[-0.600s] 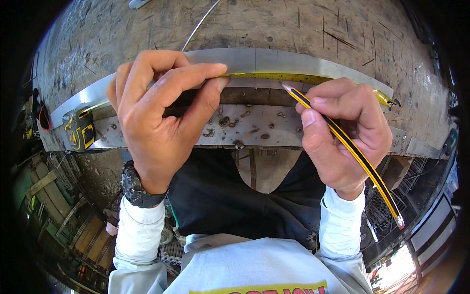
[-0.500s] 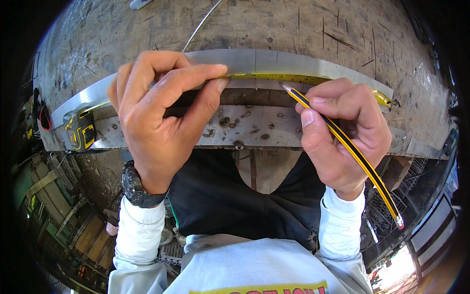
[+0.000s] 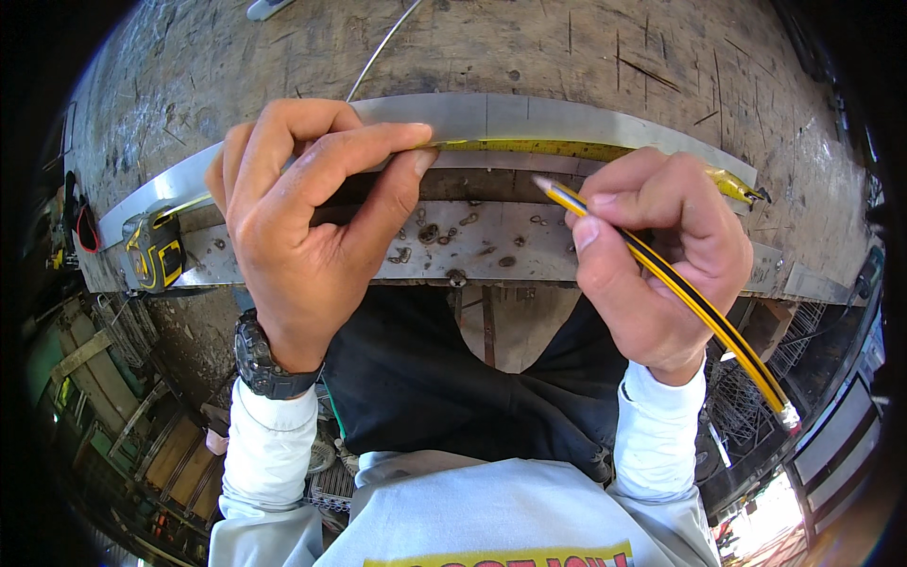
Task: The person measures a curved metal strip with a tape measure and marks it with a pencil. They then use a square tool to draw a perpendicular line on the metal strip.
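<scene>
A long grey metal bar point(image 3: 557, 117) lies across in front of me, bowed by the lens, with thin dark lines across its face. Along its near side runs the yellow blade point(image 3: 529, 148) of a tape measure, whose black-and-yellow case point(image 3: 156, 252) rests at the left. My left hand point(image 3: 307, 227) is closed, thumb and forefinger pinching the blade against the bar. In my right hand point(image 3: 666, 250) is a yellow-and-black striped pencil point(image 3: 694, 300). Its point hovers just nearer to me than the blade, apart from the bar. The right fingers hide part of the blade.
Beneath is a worn, scratched wooden table point(image 3: 567, 47). A flat metal strip point(image 3: 491, 241) with dark burn spots runs along its near edge. A thin pale rod point(image 3: 385, 45) lies beyond my left hand. Wire racks point(image 3: 798, 350) stand low at the right.
The pencil point has drawn back from the bar's near edge toward me and slightly left, and the pencil's rear end has swung right. My left hand keeps its pinch, almost unmoved.
</scene>
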Available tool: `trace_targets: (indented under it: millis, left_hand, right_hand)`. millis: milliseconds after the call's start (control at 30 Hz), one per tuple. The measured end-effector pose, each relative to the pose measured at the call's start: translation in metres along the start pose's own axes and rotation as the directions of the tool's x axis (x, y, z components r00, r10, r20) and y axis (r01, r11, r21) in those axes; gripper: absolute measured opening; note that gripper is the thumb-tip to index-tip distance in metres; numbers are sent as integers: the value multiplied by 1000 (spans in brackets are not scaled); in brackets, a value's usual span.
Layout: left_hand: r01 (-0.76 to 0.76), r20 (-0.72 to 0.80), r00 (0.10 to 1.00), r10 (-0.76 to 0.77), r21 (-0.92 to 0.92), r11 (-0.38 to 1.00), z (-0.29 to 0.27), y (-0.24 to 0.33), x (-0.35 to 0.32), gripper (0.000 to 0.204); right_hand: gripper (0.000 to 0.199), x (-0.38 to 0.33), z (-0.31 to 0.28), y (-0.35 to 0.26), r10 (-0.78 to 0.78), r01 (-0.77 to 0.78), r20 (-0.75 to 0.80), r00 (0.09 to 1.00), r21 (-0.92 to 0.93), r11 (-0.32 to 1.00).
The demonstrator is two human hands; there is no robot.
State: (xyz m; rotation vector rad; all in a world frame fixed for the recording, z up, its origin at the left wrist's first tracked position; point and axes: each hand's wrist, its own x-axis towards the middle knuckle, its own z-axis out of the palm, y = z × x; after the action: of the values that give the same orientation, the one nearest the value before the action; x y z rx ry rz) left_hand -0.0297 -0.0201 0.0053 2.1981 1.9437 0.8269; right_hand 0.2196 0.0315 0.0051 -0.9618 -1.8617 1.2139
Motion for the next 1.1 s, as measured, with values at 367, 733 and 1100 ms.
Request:
trace_targets:
  millis: [367,733,1100]
  left_hand:
    - [3,8,1000,-3,6,1000,0,1,0,22]
    - [4,9,1000,-4,6,1000,0,1,1,21]
    - [3,-12,1000,-4,-14,1000,-1,0,0,21]
  right_hand:
    - [14,0,3,-1,47,-47,-61,997,-11,999]
    - [15,1,5,-2,50,-51,-80,996,-5,999]
    - [18,-2,-6,-4,157,-145,-49,986,185,972]
